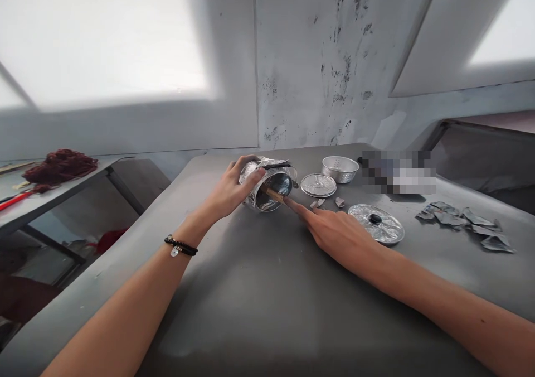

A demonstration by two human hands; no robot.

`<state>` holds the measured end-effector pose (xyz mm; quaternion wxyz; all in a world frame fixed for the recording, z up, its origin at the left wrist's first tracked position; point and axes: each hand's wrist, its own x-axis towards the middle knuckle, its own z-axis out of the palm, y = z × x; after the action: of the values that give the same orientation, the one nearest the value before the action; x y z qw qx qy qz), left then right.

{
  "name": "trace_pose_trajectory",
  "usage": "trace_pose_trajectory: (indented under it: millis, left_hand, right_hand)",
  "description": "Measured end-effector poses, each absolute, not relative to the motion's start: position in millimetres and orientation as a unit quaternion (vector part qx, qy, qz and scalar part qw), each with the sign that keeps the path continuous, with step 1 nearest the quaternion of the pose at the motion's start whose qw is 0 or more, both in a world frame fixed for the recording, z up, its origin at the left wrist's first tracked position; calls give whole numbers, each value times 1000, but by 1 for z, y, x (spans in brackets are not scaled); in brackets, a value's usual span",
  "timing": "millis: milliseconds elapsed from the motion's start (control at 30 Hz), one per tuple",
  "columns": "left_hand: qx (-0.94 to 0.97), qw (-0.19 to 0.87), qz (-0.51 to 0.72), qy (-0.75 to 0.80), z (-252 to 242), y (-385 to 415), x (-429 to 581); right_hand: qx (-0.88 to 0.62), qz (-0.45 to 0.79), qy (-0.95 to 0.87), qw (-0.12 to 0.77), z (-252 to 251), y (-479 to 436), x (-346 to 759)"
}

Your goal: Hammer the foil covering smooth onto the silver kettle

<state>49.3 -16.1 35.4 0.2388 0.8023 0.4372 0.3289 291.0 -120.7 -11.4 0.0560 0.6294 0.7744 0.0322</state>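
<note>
A small shiny metal pot [271, 184] lies tipped on its side on the grey table [259, 299], its mouth facing me. My left hand [234, 187] grips the pot's outer wall and rim. My right hand [330, 229] holds a thin wooden stick [273, 194] whose far end reaches inside the pot; the index finger lies stretched along it. A black bead bracelet [180, 247] sits on my left wrist.
Beyond the pot stand a flat metal lid [318, 185] and a small perforated metal bowl [340, 168]. A lid with a black knob [377, 223] lies to the right, with foil scraps [463, 223] farther right. A side table with red yarn [58, 166] is at left.
</note>
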Motion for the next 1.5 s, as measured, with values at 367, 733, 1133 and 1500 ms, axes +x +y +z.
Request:
trace_pose_trajectory:
  millis: [367,733,1133,1500]
  left_hand:
    - [800,234,324,448,39,-20,53]
    - [803,218,330,446,42,-23,56]
    - [805,218,321,450,44,-26,57]
    - [806,209,313,457,45,-26,57]
  right_hand:
    - [615,54,786,44,-13,-120,292]
    - [607,79,789,55,-10,-123,293]
    - [613,73,784,58,-8,-125,294]
    - [621,99,776,54,-9,-125,296]
